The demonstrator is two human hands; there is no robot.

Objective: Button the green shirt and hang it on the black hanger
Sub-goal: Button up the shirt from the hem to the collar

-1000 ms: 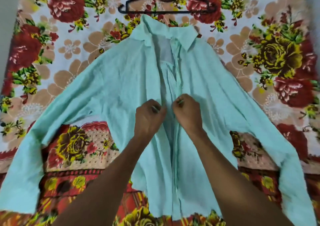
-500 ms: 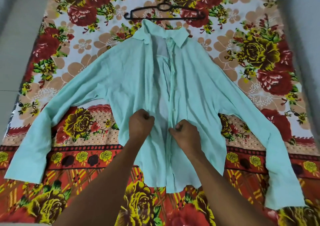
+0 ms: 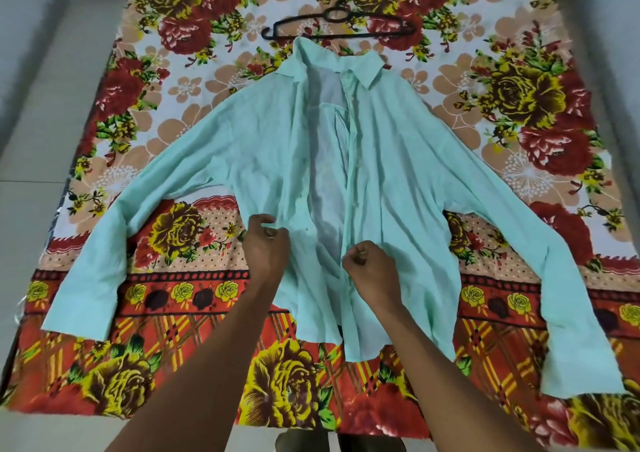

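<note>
Hands (image 3: 267, 247) (image 3: 370, 268) pinching green shirt (image 3: 398, 160) front edges

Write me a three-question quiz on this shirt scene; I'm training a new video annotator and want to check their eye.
1. True or false: the green shirt already hangs on the black hanger.
2. What does the left hand grip? A) the hanger B) the shirt's left front panel C) a cuff
3. Fill in: the shirt lies spread on a ____ -patterned blanket.

Key
1. False: the hanger lies flat on the blanket just beyond the collar, and the shirt front is open.
2. B: it pinches that panel, while the right hand pinches the other front edge.
3. Floral.
</note>
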